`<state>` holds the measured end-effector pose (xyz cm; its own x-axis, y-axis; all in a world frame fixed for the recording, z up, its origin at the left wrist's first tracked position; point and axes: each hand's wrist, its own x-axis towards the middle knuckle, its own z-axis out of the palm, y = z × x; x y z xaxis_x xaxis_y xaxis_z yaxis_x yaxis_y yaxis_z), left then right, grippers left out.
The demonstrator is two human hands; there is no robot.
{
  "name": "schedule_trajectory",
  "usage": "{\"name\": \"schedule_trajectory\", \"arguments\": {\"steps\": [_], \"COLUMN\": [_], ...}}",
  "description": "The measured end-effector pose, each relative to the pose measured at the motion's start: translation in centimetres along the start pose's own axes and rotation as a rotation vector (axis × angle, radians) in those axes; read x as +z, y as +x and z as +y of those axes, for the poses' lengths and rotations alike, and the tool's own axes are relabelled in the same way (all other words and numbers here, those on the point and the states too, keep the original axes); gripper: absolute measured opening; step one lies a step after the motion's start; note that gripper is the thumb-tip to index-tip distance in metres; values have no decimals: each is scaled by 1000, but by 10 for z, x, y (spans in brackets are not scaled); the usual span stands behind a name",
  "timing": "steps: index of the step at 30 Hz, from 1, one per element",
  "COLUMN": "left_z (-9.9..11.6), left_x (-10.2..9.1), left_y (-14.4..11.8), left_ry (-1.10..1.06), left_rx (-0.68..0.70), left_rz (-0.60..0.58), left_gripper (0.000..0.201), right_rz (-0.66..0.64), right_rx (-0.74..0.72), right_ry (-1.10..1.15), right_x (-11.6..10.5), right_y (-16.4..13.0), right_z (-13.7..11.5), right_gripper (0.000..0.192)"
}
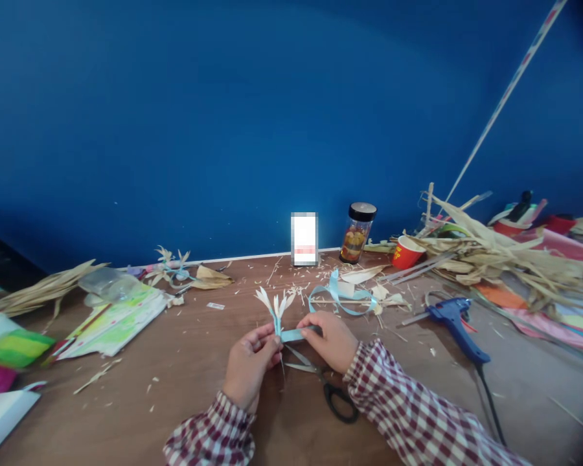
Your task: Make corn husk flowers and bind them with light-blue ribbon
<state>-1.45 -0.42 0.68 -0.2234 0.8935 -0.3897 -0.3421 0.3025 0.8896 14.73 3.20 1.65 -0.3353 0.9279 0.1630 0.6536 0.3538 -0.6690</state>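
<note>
My left hand pinches the base of a small flower of pale corn-husk petals, held upright above the brown table. My right hand grips a light blue ribbon that runs from the flower's stem to a loose coil of the same ribbon lying behind. Black-handled scissors lie open on the table just under my right wrist. Both sleeves are red-and-white check.
A blue glue gun lies to the right with its black cord trailing toward me. Dried corn husks pile up at the right beside a red paper cup. A black-lidded jar stands by the blue wall. Coloured papers lie left.
</note>
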Motion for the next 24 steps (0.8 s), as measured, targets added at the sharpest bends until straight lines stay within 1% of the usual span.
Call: {"name": "schedule_trajectory", "arguments": {"steps": [4,8,10,13,15,16,18,21,23,24], "left_z": [5,11,12,9,7,5,4,5,6,7], "left_x": [-4,-9,-9,-6,-4,-4,-5,-8,-9,-9], "left_y": [4,9,9,8,6,6,6,9,11,11], "left_ry": [-33,-64,-73,-75,-80,-84,-95,-125,-152,-164], "left_rx": [34,48,53,52,59,69,93,106,102,100], "left_rz": [29,64,77,57,26,22,36,74,96,109], "left_gripper": [29,26,27,28,30,31,32,31,28,27], "right_rz": [19,-24,-45,-74,-59,-28,82,264,320,326], "right_rx": [-50,-114,-147,-219,-244,-240,-206,-136,-80,-46], "right_ry": [-117,-233,-285,-370,-459,-512,-618,-715,-730,-732], "right_x": [-10,-32,-43,-53,-56,-58,-63,-79,-94,-103], "right_y": [3,13,20,29,33,35,39,49,58,63], "right_z": [4,12,18,22,20,17,11,6,10,14], "right_gripper": [7,15,16,9,6,4,1,7,14,16]}}
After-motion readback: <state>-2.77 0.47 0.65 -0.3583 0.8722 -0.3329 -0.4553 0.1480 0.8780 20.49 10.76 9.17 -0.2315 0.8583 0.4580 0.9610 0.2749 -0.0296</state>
